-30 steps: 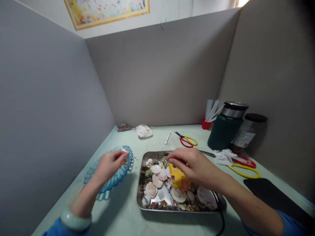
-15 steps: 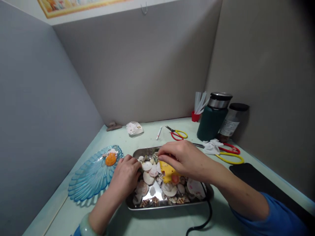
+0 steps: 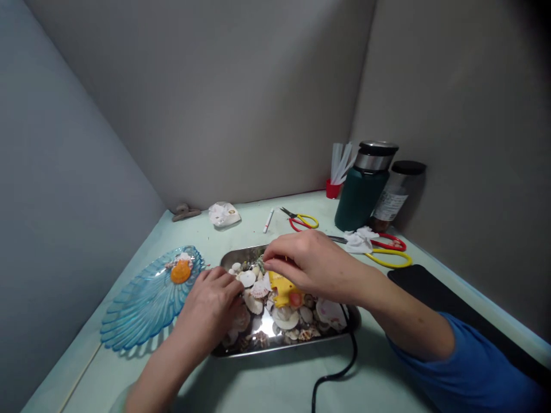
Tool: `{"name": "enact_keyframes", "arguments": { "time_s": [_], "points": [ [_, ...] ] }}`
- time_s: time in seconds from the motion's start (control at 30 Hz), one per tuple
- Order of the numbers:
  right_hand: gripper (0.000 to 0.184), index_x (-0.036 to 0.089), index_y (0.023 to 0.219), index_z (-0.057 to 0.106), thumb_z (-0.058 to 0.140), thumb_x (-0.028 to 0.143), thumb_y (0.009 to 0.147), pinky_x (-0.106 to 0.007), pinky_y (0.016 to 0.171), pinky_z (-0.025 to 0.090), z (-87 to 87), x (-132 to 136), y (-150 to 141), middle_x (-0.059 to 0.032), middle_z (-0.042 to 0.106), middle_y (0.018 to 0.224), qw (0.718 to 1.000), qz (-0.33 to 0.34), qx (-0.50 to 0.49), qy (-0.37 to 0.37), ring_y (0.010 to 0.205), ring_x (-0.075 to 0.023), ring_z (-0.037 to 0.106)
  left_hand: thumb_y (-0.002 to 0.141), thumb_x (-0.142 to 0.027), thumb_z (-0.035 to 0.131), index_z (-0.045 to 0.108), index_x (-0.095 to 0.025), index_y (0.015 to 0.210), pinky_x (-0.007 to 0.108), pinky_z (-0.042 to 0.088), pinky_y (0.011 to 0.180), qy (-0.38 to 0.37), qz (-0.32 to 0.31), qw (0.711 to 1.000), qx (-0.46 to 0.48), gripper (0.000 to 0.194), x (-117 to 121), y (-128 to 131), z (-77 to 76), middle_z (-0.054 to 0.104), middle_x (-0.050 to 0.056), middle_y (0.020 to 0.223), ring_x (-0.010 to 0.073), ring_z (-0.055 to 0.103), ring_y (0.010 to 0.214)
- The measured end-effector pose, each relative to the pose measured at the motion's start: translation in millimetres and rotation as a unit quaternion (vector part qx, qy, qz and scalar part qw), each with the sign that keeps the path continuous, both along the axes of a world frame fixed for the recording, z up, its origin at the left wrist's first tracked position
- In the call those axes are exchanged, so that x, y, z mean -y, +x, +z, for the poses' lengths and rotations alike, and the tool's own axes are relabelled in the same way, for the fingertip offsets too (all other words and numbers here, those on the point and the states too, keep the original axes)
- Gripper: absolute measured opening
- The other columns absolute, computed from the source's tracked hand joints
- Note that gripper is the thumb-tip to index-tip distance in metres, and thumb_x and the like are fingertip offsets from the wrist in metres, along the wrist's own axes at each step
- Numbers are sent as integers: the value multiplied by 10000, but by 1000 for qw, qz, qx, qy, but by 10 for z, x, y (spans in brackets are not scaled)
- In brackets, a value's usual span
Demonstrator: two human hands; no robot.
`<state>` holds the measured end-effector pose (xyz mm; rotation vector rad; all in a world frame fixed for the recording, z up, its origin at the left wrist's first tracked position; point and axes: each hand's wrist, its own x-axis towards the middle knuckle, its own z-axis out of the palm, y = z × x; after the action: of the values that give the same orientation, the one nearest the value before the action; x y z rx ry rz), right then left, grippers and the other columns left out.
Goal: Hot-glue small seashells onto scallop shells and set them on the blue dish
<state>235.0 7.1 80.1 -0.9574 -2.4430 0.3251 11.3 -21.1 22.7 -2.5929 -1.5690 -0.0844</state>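
A steel tray (image 3: 275,347) full of seashells lies before me. My left hand (image 3: 214,301) is over its left end, fingers curled downward and their tips hidden among the shells. Above the tray's middle, my right hand (image 3: 301,259) has thumb and fingertips pressed together; anything between them is too small to make out. Just under that hand is a yellow plastic tool (image 3: 282,289), partly covered, shaped like a glue gun. Near the left hand are a white round shell (image 3: 247,279) and a fan-shaped scallop shell (image 3: 260,288).
A blue shell-shaped glass plate (image 3: 142,304) with an orange scallop shell (image 3: 181,272) stands left. Behind are a tissue pack (image 3: 224,214), a marker (image 3: 268,221) and small scissors (image 3: 301,221). Right are a green flask (image 3: 363,195), a jar (image 3: 394,198), larger scissors (image 3: 390,258) and a black cord (image 3: 333,377).
The view has tilted downward and shifted slightly right. My left hand has moved toward me over the tray's left end, covering more shells. My right hand keeps its pinch above the tray.
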Motion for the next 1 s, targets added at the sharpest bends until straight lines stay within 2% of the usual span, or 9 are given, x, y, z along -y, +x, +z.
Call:
{"name": "enact_keyframes", "arguments": {
  "time_s": [0.1, 0.23, 0.37, 0.5, 0.67, 0.83, 1.0],
  "points": [
    [176, 157, 843, 677, 535, 248, 894, -242, 648, 372, 0, 4, 4, -45, 685, 788, 1000, -2, 1, 6, 717, -140, 590, 835, -168, 540, 647, -202, 725, 324, 383, 709, -77, -38, 996, 25, 158, 112, 49, 11, 656, 29, 754, 197, 544, 781],
    [183, 149, 842, 675, 523, 233, 898, -241, 645, 373, 5, 20, 15, -49, 685, 782, 1000, 1, 0, 16, 709, -137, 589, 837, -178, 553, 641, -204, 698, 306, 375, 703, -104, -72, 991, 46, 166, 193, 53, -38, 645, 18, 735, 169, 544, 745],
    [182, 145, 843, 678, 522, 223, 896, -243, 647, 373, 23, 26, 20, -49, 684, 776, 1000, -3, 1, 17, 698, -133, 585, 777, -234, 640, 663, -224, 698, 316, 367, 714, -141, -65, 987, 28, 83, 186, 32, -63, 665, 7, 755, 183, 564, 783],
    [183, 143, 837, 678, 524, 223, 894, -243, 642, 368, 39, 20, 16, -54, 682, 777, 1000, -7, 7, 15, 700, -136, 584, 738, -234, 656, 682, -230, 747, 315, 378, 704, -170, -29, 985, 4, 28, 155, 58, -55, 687, 21, 785, 202, 587, 797],
    [189, 151, 836, 676, 518, 232, 898, -246, 645, 359, 41, 22, 22, -50, 677, 781, 1000, -10, 3, 13, 702, -138, 581, 767, -147, 553, 655, -213, 761, 290, 376, 639, -144, -5, 990, -4, 122, 111, 94, -10, 667, 40, 749, 187, 589, 712],
    [180, 153, 845, 674, 522, 233, 899, -248, 644, 350, 38, 33, 32, -49, 677, 783, 1000, -11, -4, 15, 703, -140, 578, 806, -268, 558, 658, -219, 805, 295, 381, 650, -90, 35, 995, -1, 112, -29, 11, 85, 666, 36, 779, 207, 585, 783],
    [185, 153, 845, 672, 521, 243, 903, -248, 649, 353, 43, 38, 45, -51, 681, 792, 1000, -7, -2, 20, 729, -145, 583, 802, -316, 579, 662, -208, 786, 380, 367, 738, -16, 53, 994, -98, 138, -167, -8, 86, 690, 71, 792, 279, 565, 874]
  ]
}}
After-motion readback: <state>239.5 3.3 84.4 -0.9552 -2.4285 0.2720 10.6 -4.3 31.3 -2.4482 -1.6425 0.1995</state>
